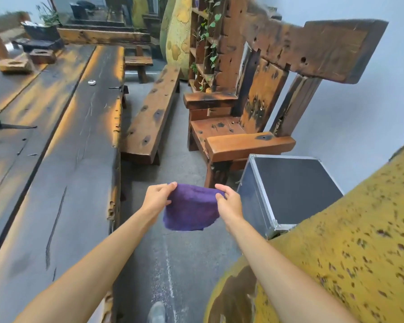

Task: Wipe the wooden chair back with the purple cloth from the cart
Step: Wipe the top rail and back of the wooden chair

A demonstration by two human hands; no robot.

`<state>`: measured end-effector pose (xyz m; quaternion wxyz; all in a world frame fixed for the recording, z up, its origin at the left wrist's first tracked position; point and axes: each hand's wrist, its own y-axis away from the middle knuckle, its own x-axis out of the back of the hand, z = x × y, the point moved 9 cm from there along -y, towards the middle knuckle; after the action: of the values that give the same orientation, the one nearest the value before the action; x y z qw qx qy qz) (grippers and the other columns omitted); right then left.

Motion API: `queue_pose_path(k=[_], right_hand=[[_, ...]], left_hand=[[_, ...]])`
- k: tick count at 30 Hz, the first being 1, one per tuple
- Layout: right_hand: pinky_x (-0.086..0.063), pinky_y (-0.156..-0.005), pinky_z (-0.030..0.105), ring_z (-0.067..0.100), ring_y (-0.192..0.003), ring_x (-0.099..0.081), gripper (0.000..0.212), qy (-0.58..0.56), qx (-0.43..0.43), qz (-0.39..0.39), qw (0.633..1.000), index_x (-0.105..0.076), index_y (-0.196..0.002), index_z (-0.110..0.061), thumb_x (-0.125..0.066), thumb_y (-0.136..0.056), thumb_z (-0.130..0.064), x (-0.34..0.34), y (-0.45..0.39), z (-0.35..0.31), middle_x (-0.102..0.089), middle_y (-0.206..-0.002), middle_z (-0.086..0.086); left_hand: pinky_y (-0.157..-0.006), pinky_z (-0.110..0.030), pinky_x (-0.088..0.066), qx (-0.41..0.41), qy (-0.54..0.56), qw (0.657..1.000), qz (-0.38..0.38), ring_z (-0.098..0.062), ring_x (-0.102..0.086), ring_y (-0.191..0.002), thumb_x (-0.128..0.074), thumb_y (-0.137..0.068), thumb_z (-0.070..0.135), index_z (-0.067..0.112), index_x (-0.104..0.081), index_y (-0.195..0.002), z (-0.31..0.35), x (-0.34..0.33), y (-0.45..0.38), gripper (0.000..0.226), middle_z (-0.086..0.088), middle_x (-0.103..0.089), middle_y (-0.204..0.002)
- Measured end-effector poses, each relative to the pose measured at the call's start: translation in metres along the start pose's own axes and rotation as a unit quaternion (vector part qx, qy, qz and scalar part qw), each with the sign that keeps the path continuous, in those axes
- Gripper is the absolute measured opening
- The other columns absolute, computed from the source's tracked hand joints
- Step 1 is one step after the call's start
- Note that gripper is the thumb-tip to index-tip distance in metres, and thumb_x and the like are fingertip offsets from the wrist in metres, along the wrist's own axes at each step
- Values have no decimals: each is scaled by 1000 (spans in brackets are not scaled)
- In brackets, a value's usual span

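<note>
A purple cloth (190, 209) hangs spread in the air over the floor, stretched between both hands. My left hand (158, 198) pinches its upper left corner, and my right hand (229, 201) pinches its upper right corner. Ahead and to the right stands the heavy wooden chair (233, 127), its tall back (313, 50) made of dark, pitted beams. The chair back is well beyond my hands, about an arm's length farther away.
A black case with metal edging (289, 190) sits right of my hands, before the chair. A long dark wooden table (63, 136) runs along the left, a wooden bench (152, 117) beside it. A yellow spotted form (348, 252) fills the lower right. Grey floor (173, 264) lies below.
</note>
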<state>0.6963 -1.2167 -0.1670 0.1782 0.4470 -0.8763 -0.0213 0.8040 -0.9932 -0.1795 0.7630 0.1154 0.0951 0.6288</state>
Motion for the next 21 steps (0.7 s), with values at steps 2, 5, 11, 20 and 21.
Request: queue_pose_path(k=[2,5,11,20,21], right_hand=[[-45,-110,32,17,-120,-61,35,19,1,4,1000,-67,-129,-16,-55,-99,-4,-5,-34,0,-67,-131,1],[-47,-106,28,16,-118,-62,37,50,6,9,999,-67,-132,-18,-62,-96,-8,-11,-94,-14,-67,-133,1],[-48,-108,37,21,-121,-64,51,184,30,-10,982,-64,-136,-15,-76,-87,-11,-38,-210,-78,-67,-134,4],[-51,-93,30,19,-105,-68,23,273,133,97,948,-74,-117,-23,-67,-95,-26,-39,-339,-203,-75,-114,-3],[-53,-90,29,18,-102,-68,21,269,140,102,948,-74,-115,-24,-65,-96,-27,-38,-349,-211,-75,-112,-4]], left_hand=[[-74,-35,-58,-8,-30,999,-27,-16,-56,-86,-71,-92,23,3,-73,-88,9,-13,-43,21,-7,-58,-89],[-77,-36,-58,-24,-77,994,-73,-18,-58,-86,-72,-92,24,-6,-75,-91,30,-27,-110,30,-9,-63,-85],[-79,-34,-46,-61,-152,970,-182,-17,-60,-87,-71,-92,20,11,-79,-101,100,-45,-237,15,-14,-77,-99],[-86,-40,-56,-223,-214,932,-187,-18,-73,-86,-78,-86,26,13,-83,-92,233,-78,-381,15,-2,-80,-90],[-81,-39,-56,-230,-221,930,-181,-15,-68,-77,-78,-85,30,13,-83,-89,243,-81,-393,17,-2,-78,-84]])
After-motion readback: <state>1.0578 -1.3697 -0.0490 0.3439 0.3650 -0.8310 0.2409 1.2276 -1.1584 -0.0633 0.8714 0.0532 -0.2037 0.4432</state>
